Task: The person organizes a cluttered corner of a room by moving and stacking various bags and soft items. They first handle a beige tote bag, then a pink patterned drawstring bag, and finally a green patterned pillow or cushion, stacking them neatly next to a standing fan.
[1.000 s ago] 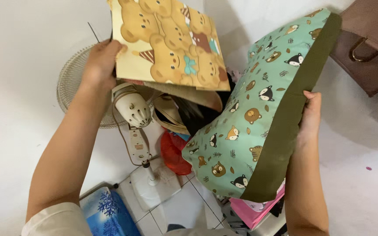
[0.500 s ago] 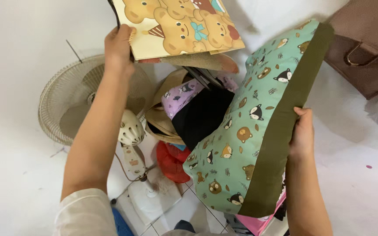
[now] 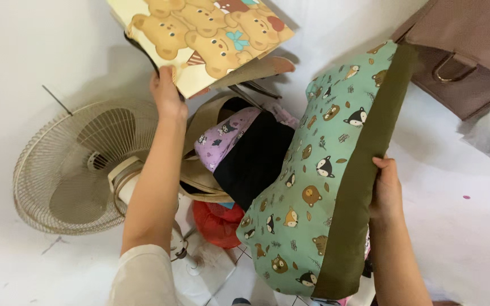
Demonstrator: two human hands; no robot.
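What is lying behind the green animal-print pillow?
Behind the green pillow show a black cloth, a purple printed cloth and something red. The pillow covers whatever lies further right.

Cream pedestal fan (image 3: 80, 170); brown handbag (image 3: 460, 51)

Left hand (image 3: 167, 93) on teddy-bear bag (image 3: 199, 34), right hand (image 3: 385, 190) on green pillow (image 3: 324, 170).
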